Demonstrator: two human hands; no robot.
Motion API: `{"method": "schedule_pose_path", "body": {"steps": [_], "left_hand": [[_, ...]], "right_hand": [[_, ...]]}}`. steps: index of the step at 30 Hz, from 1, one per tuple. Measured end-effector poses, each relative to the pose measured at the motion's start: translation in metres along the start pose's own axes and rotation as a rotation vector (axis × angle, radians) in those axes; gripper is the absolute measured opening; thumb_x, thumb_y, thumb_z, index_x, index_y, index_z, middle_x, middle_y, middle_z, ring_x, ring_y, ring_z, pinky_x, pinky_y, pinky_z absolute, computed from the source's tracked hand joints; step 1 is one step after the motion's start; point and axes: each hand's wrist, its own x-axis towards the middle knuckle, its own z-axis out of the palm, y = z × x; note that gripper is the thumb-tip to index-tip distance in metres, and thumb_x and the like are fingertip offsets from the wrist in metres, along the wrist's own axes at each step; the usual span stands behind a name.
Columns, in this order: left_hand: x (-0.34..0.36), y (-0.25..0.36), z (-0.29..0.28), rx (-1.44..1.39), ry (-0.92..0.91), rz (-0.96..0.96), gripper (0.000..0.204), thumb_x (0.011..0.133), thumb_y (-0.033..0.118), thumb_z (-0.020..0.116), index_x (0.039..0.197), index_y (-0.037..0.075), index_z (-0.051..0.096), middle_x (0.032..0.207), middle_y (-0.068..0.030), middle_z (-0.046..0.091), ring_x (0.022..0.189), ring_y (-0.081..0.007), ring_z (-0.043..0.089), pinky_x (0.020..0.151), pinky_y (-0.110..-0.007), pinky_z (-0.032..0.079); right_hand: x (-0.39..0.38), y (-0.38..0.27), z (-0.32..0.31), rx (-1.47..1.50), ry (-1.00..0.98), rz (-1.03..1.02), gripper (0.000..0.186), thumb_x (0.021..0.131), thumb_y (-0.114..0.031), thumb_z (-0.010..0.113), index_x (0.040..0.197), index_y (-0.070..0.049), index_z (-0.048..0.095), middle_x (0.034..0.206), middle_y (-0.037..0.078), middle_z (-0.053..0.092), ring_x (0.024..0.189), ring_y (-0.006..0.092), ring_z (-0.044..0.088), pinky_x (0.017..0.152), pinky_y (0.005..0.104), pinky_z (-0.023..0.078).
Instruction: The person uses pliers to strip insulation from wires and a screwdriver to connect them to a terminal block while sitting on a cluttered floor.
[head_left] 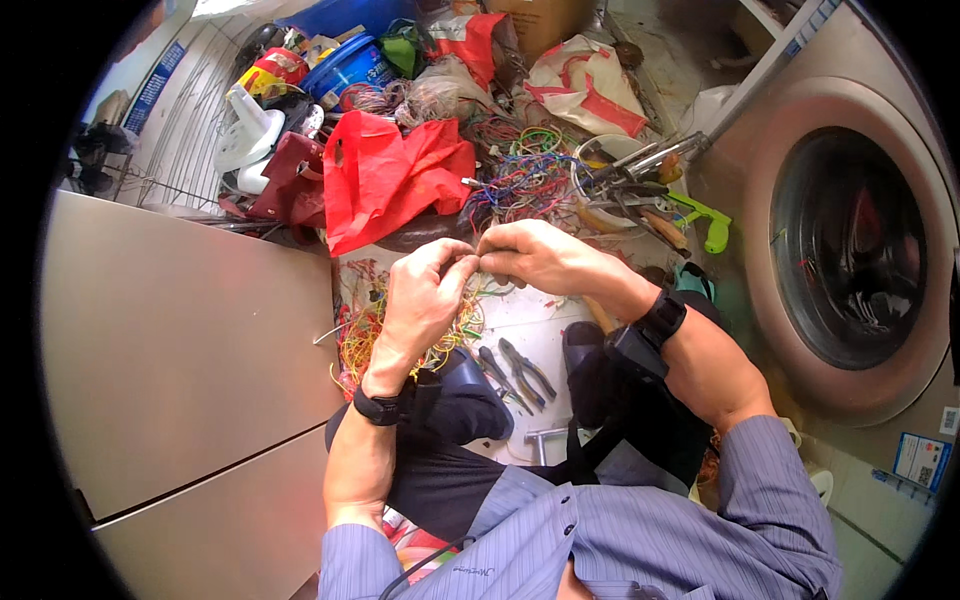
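Note:
My left hand (428, 292) and my right hand (530, 254) meet fingertip to fingertip in the middle of the view, above the floor. Both pinch at something too small to make out, hidden between the fingers. Below my left hand lies a tangled heap of yellow, red and green wire offcuts (362, 345). Beyond my hands spreads a bundle of blue, red and green wires (530, 180). Pliers (525, 372) lie on the white floor between my slippers, with another dark-handled tool (497, 372) beside them.
A red bag (395, 178) and a blue bucket (346, 70) stand among clutter at the far left. A washing machine (775, 235) closes off the right, a grey cabinet (190, 330) the left. Long tools, a green-handled one (712, 225) among them, lean at the right.

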Motion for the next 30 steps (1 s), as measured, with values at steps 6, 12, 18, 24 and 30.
{"method": "schedule_pose_path", "body": {"steps": [6,12,18,24,30], "left_hand": [[-0.004,0.006,0.001,-0.301,-0.018,-0.188,0.014,0.096,0.008,0.064,0.099,-0.002,0.073,0.082,-0.0053,0.073,0.072,-0.0097,0.066,0.067,-0.024,0.052],[-0.002,-0.009,-0.003,-0.401,-0.075,-0.296,0.015,0.097,0.011,0.063,0.098,-0.002,0.071,0.078,-0.0052,0.069,0.067,-0.0096,0.062,0.063,-0.025,0.051],[0.0,-0.017,-0.007,-0.57,-0.127,-0.413,0.017,0.097,0.016,0.066,0.097,-0.001,0.07,0.076,-0.0047,0.068,0.063,-0.0104,0.061,0.06,-0.026,0.05],[0.0,-0.051,-0.007,-0.961,-0.097,-0.507,0.016,0.099,0.018,0.064,0.099,0.003,0.069,0.08,-0.006,0.071,0.065,-0.0134,0.066,0.06,-0.027,0.054],[0.006,-0.05,-0.006,-1.123,0.02,-0.484,0.018,0.1,0.02,0.064,0.102,0.004,0.069,0.087,-0.0083,0.074,0.07,-0.0145,0.069,0.062,-0.026,0.055]], "right_hand": [[0.002,0.018,-0.002,-0.335,0.196,-0.426,0.023,0.091,-0.025,0.066,0.09,-0.003,0.069,0.074,0.018,0.064,0.07,0.0334,0.067,0.063,0.0418,0.051],[-0.002,0.02,-0.007,-0.491,0.234,-0.457,0.018,0.086,-0.02,0.071,0.084,-0.003,0.065,0.074,0.017,0.063,0.071,0.0357,0.065,0.064,0.0432,0.051],[0.004,0.026,-0.024,-0.622,0.304,-0.592,0.02,0.084,-0.024,0.072,0.082,-0.005,0.065,0.076,0.015,0.065,0.075,0.0365,0.066,0.067,0.0462,0.052],[-0.002,0.018,-0.033,-0.339,0.628,-0.218,0.02,0.087,-0.021,0.074,0.09,-0.001,0.071,0.074,0.014,0.067,0.064,0.0203,0.065,0.062,0.0347,0.052],[-0.007,0.0,-0.011,0.059,0.29,-0.011,0.036,0.095,-0.032,0.068,0.105,0.002,0.072,0.085,0.006,0.071,0.075,0.0113,0.062,0.069,0.0314,0.052]]}}
